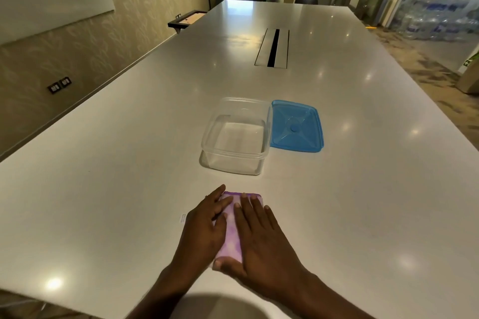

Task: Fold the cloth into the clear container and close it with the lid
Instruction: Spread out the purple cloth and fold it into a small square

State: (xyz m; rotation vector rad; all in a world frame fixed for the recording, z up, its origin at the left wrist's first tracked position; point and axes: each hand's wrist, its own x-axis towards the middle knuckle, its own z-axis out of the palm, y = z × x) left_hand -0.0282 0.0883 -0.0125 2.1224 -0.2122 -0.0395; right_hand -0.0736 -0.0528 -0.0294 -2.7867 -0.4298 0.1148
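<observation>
A pink and purple cloth, folded into a small rectangle, lies on the white table near the front edge. My left hand rests flat on its left part and my right hand presses flat on its right part, so most of the cloth is hidden. A small white label sticks out at the cloth's left. Farther back stands the clear container, with nothing in it. The blue lid lies flat on the table, touching the container's right side.
The long white table stretches away, with a cable slot in its middle beyond the container. A wall with sockets runs along the left. A foosball table and plants stand at the far end.
</observation>
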